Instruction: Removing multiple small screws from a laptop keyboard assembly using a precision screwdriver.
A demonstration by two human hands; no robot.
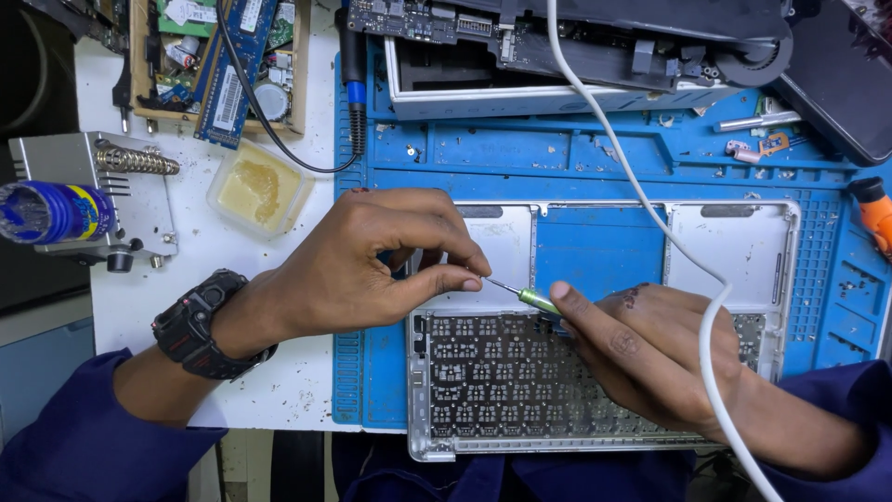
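A silver laptop top case (520, 390) lies face down on a blue work mat (595, 246), its keyboard grid bared. My right hand (650, 358) rests on the grid and holds a small green-handled screwdriver (534, 298) pointing left. My left hand (372, 265), with a black watch on the wrist, pinches thumb and forefinger at the screwdriver's metal tip (490, 282), just above the keyboard's upper edge. Whatever sits between those fingertips is too small to make out.
A white cable (641, 191) runs from the top across the case and over my right wrist. An opened laptop body (576, 46) lies at the back. At left stand a soldering stand (102, 191), a flux tub (258, 186) and a tray of circuit parts (223, 65). An orange tool (873, 209) sits far right.
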